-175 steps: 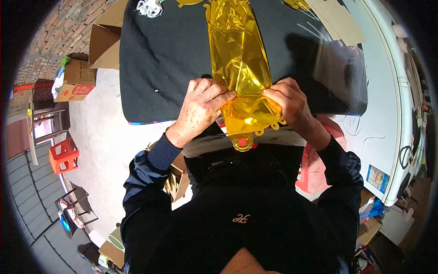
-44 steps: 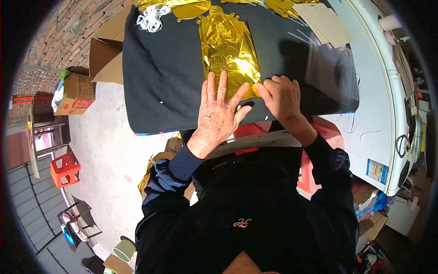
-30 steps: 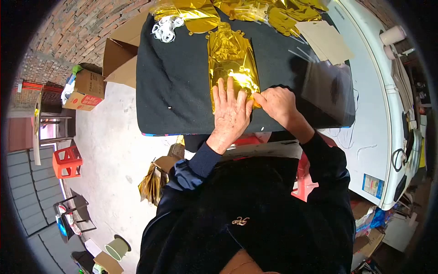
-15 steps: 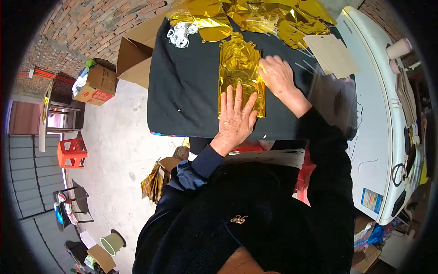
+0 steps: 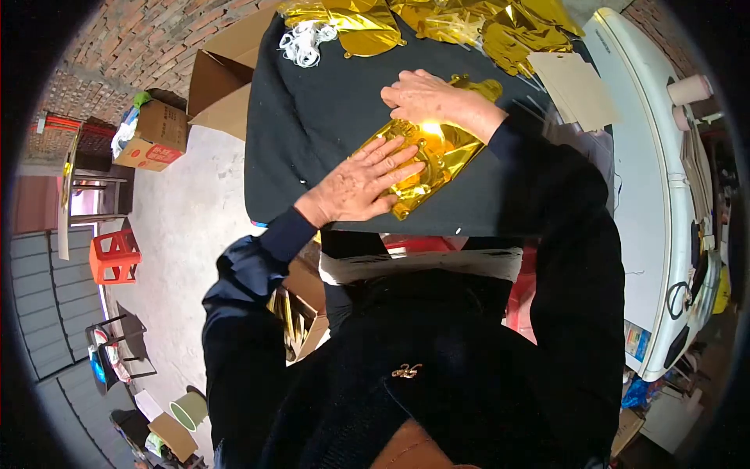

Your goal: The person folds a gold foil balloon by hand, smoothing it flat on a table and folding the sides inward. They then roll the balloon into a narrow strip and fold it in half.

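A flat, creased gold foil balloon lies slanted on the black cloth, its tabbed end toward the upper right. My left hand rests flat over its lower left part, fingers spread. Across the upper part reaches my right hand, its fingers curled in at the balloon's upper left edge; what they grip, if anything, is hidden.
At the table's far side lie a bundle of white ribbon, a round gold foil piece, a gold foil heap and beige card sheets. A white appliance borders the right side; an open cardboard box stands left.
The gold foil balloon has turned from upright to slanting up to the right. My right hand has crossed from its right edge to its upper left edge; my left hand has moved left.
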`<state>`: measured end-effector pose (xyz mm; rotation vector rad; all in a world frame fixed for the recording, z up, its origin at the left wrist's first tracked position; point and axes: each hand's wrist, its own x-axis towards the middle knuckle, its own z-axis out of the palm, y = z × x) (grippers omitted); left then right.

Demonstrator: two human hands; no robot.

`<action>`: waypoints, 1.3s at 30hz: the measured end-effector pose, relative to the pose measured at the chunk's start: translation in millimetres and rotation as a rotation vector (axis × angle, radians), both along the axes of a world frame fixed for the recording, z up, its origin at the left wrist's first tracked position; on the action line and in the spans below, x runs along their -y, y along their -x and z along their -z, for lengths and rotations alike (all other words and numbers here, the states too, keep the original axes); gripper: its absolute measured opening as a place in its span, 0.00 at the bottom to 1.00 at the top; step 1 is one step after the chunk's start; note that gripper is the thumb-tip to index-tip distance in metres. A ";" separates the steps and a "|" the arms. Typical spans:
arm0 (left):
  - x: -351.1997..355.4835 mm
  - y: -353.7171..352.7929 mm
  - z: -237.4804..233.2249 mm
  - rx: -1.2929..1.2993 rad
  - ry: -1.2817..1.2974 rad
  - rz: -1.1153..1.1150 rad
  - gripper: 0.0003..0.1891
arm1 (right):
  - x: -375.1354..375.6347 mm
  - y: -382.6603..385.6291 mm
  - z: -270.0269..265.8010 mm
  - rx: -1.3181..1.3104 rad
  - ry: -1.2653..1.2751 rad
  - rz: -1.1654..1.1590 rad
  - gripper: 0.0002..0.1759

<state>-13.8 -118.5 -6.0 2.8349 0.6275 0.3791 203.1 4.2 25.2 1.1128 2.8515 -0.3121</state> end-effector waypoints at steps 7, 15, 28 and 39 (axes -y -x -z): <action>-26.7 12.3 -2.0 -0.041 0.047 0.173 0.46 | -2.9 -14.2 -8.9 0.051 0.128 -0.107 0.18; -26.2 19.3 -18.6 0.078 0.001 -0.087 0.46 | 1.2 -26.1 -15.0 -0.069 0.334 0.043 0.17; -10.5 -13.9 29.1 0.015 -0.193 -0.422 0.45 | 46.9 -39.7 16.3 -0.268 -0.358 0.352 0.13; -10.6 -11.2 29.4 0.018 -0.156 -0.383 0.61 | 162.8 -86.3 31.7 -0.472 -0.223 0.166 0.21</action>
